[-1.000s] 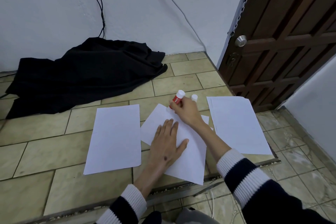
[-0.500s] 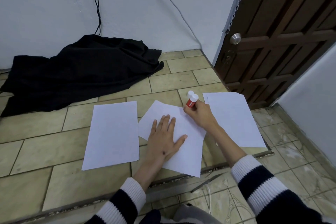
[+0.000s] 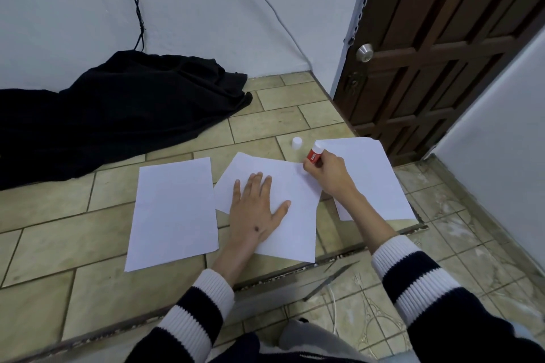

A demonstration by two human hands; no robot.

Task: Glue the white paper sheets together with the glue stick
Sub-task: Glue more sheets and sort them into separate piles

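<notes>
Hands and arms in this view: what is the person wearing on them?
Both hands are bare: no gloves, rings or watch show on the left hand or the right hand. Both forearms are partly uncovered, the sleeves pushed up. The left sleeve and right sleeve belong to a knitted dark navy jumper with broad white stripes and ribbed white cuffs.
</notes>
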